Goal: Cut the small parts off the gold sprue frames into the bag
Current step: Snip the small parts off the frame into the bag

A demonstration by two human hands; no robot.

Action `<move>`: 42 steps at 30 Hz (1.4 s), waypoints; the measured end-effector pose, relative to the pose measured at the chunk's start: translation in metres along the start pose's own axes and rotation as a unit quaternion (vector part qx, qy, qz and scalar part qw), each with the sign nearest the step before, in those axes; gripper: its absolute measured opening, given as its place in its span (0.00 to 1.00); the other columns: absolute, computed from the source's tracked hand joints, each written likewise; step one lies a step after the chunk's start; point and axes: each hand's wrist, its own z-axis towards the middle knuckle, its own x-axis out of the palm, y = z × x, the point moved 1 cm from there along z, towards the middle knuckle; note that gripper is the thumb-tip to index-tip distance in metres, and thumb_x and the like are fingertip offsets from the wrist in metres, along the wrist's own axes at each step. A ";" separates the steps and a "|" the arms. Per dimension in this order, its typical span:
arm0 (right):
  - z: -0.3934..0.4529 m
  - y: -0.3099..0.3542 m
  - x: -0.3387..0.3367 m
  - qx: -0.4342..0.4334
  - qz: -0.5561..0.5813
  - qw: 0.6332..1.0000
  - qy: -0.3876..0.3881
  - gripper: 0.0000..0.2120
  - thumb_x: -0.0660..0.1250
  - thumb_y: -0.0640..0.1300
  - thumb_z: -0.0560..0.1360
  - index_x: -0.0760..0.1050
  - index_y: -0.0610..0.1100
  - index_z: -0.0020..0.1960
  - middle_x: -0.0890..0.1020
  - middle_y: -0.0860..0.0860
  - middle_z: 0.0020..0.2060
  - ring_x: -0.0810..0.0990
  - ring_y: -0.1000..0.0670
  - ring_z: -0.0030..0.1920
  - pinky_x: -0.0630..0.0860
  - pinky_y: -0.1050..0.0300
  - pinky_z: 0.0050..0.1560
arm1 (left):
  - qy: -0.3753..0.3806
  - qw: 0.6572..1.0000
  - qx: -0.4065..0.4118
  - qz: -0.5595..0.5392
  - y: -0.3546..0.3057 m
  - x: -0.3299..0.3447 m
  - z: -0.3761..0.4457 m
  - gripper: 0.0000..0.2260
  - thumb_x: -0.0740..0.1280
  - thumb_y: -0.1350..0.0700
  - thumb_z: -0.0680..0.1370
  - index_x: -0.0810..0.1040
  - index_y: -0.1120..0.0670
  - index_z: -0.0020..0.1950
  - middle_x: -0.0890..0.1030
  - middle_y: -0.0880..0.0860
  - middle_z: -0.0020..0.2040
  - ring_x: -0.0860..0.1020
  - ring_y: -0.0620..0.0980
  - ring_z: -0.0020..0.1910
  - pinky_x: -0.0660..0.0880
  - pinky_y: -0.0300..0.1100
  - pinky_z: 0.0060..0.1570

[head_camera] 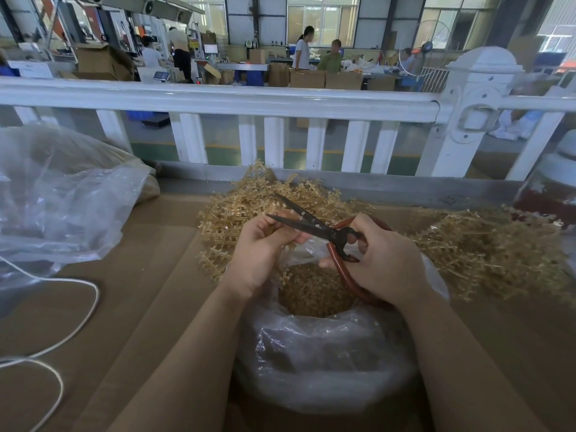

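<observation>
Cardboard-covered table [162, 275]: gold sprue frames [486, 247], bags [324, 360], white cord [62, 338].

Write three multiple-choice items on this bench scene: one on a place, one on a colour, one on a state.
1. Where is the bag holding cut parts?
A. under both hands
B. on the fence rail
C. on the floor

2. What colour are the scissors' handle loops?
A. blue
B. reddish-brown
C. white

3. How are the scissor blades?
A. closed
B. open
C. detached

Key: 1 A, the bag mouth gapes below the left hand and right hand. 2 B, the loops in the right hand show it. 3 B, the tips stand apart.
</observation>
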 end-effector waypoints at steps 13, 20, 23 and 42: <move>0.002 0.004 -0.003 0.005 -0.025 1.000 0.003 0.31 0.54 0.81 0.67 0.68 0.53 0.42 0.69 0.63 0.28 0.69 0.63 0.28 0.71 0.62 0.27 | -0.011 1.000 0.003 0.013 0.001 0.001 -0.001 0.05 0.67 0.65 0.75 0.81 0.58 0.47 0.84 0.51 0.38 0.82 0.47 0.40 0.77 0.37 0.43; 0.001 0.005 -0.003 -0.001 -0.027 1.000 -0.014 0.27 0.59 0.79 0.67 0.67 0.54 0.41 0.72 0.61 0.28 0.73 0.59 0.27 0.70 0.63 0.26 | -0.008 0.999 -0.021 -0.039 0.003 0.001 -0.001 0.08 0.68 0.64 0.74 0.85 0.53 0.41 0.85 0.54 0.38 0.83 0.47 0.40 0.80 0.38 0.39; 0.000 0.004 -0.002 -0.010 -0.015 1.000 -0.019 0.25 0.62 0.78 0.67 0.63 0.56 0.41 0.69 0.63 0.27 0.70 0.62 0.26 0.65 0.66 0.26 | -0.018 0.999 -0.021 -0.046 0.003 0.001 -0.001 0.06 0.67 0.64 0.74 0.84 0.58 0.43 0.84 0.55 0.38 0.83 0.49 0.39 0.80 0.39 0.40; 0.001 0.005 -0.003 0.011 -0.026 0.999 -0.023 0.27 0.61 0.78 0.67 0.63 0.55 0.40 0.64 0.63 0.25 0.65 0.66 0.26 0.62 0.66 0.26 | -0.011 0.999 0.036 0.008 0.002 -0.001 -0.001 0.08 0.69 0.62 0.76 0.86 0.51 0.43 0.85 0.51 0.39 0.83 0.47 0.40 0.78 0.37 0.44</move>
